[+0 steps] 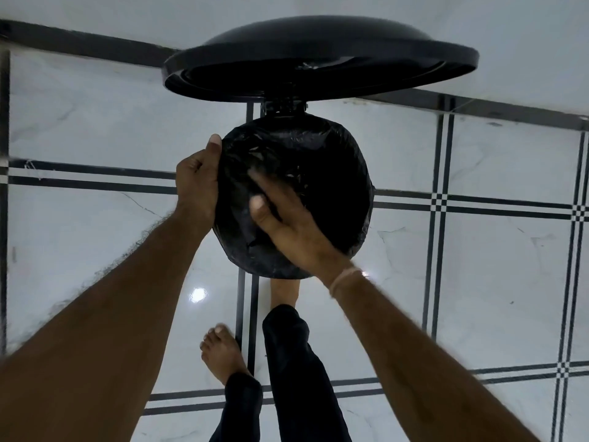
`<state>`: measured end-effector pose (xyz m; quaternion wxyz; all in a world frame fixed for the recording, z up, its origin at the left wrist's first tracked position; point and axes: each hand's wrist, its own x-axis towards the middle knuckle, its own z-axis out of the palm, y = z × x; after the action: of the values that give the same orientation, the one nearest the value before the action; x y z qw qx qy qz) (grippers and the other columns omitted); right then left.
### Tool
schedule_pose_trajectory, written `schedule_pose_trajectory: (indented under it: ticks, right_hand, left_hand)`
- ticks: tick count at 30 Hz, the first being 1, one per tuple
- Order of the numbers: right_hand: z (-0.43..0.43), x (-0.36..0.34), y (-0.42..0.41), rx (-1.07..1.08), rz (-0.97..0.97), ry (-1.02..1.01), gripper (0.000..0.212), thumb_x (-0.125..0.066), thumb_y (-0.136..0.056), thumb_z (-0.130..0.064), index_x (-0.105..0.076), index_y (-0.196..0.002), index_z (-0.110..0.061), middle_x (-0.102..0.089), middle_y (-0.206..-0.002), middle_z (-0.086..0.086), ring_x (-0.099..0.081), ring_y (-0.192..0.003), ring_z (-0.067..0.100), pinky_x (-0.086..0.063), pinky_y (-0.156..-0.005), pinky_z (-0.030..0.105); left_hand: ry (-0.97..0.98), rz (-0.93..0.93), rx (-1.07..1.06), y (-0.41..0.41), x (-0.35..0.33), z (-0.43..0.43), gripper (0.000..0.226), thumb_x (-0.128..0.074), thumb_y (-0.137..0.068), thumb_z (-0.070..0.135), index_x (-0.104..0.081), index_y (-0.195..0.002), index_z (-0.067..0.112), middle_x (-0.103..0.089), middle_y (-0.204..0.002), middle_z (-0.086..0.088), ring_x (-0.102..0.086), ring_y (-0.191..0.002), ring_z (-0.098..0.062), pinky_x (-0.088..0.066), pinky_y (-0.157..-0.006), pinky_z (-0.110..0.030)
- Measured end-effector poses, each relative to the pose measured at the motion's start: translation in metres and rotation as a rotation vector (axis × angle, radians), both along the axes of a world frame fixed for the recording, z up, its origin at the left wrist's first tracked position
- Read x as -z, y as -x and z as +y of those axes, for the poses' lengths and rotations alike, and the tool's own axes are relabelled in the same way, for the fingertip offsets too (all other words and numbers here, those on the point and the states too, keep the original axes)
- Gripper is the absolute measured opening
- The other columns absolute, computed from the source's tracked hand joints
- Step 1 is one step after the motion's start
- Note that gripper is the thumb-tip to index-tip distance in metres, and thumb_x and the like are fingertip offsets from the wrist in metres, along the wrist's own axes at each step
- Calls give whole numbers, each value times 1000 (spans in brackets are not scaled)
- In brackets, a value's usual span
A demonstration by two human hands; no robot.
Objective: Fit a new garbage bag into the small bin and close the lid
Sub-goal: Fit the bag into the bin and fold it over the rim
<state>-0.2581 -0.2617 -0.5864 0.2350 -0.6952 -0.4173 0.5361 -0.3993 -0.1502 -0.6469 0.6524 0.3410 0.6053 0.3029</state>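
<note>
A small round bin stands on the floor below me, its mouth and sides wrapped in a black garbage bag. The bin's black lid is swung up and open behind it, held on a hinge. My left hand grips the bag at the bin's left rim, thumb up along the edge. My right hand reaches into the mouth from the near side, fingers spread and pressed on the plastic inside. The bin body itself is hidden under the bag.
Glossy white marble floor tiles with black stripe borders surround the bin. My right foot sits just under the bin's near edge, where a pedal may be hidden. My left foot stands further back.
</note>
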Motion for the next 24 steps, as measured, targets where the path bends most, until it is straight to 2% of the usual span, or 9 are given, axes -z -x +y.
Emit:
schedule_pose_trajectory:
  ticks: [2, 5, 7, 9, 12, 16, 19, 22, 24]
  right_hand:
    - [-1, 10, 19, -110, 33, 93, 59, -37, -101, -69, -29, -157, -52, -21, -172, -13, -17, -159, 10, -10, -124, 24]
    - [9, 31, 23, -73, 82, 336, 60, -34, -104, -67, -37, -158, -42, -28, -172, -8, -22, -159, 17, -10, -125, 29]
    - [9, 42, 19, -68, 91, 443, 62, -32, -104, -67, -38, -159, -38, -29, -171, -3, -23, -159, 22, -11, -126, 33]
    - [6, 46, 14, -71, 62, 445, 64, -31, -104, -68, -38, -159, -36, -30, -171, 0, -24, -159, 26, -12, -127, 36]
    - [-6, 44, -1, -63, -45, 339, 59, -30, -103, -69, -45, -153, -41, -42, -165, -1, -34, -155, 28, -19, -120, 32]
    - [-10, 44, -34, -84, -161, 395, 57, -29, -104, -67, -40, -155, -44, -38, -167, 2, -33, -154, 32, -19, -125, 39]
    - [8, 49, -50, -123, -196, 532, 60, -29, -107, -62, -36, -160, -35, -33, -170, 7, -30, -156, 36, -18, -127, 42]
    - [10, 43, -49, -109, -219, 439, 59, -32, -106, -63, -45, -156, -35, -43, -164, 8, -37, -152, 36, -22, -127, 43]
    - [-1, 34, -45, -117, -240, 371, 54, -35, -106, -61, -52, -150, -34, -53, -156, 10, -46, -146, 37, -29, -124, 43]
  left_hand:
    - [16, -12, 9, 0, -2, -1, 80, -61, -94, 60, -48, -79, -17, -47, -83, -14, -42, -76, -29, -42, -71, -41]
    - [12, 33, -15, -1, -4, 1, 70, -62, -94, 57, -30, -65, 3, -33, -65, -8, -34, -63, -26, -36, -62, -34]
    - [14, 42, -24, -2, -3, 0, 65, -63, -95, 55, -31, -62, 9, -33, -61, -5, -34, -62, -25, -36, -62, -34]
    - [29, 18, -33, -3, -4, 0, 71, -63, -95, 55, -42, -66, -7, -36, -67, -11, -36, -69, -29, -38, -67, -37]
    - [23, -11, -42, -3, -5, 0, 77, -63, -97, 52, -41, -74, -18, -37, -78, -14, -35, -75, -30, -35, -70, -40]
    - [24, 30, -40, -6, -7, 0, 71, -62, -98, 51, -29, -67, -3, -30, -73, -14, -32, -75, -31, -32, -70, -39]
    - [24, 68, -57, -7, -13, 1, 72, -61, -99, 51, -31, -69, -7, -29, -77, -15, -31, -76, -31, -32, -71, -38]
    - [20, 113, -45, -8, -23, -4, 65, -56, -103, 48, -31, -67, 1, -29, -70, -10, -32, -71, -29, -35, -69, -34]
    - [52, 119, -66, -5, -31, -11, 54, -51, -106, 47, -41, -66, 12, -39, -68, -1, -42, -64, -15, -43, -64, -24]
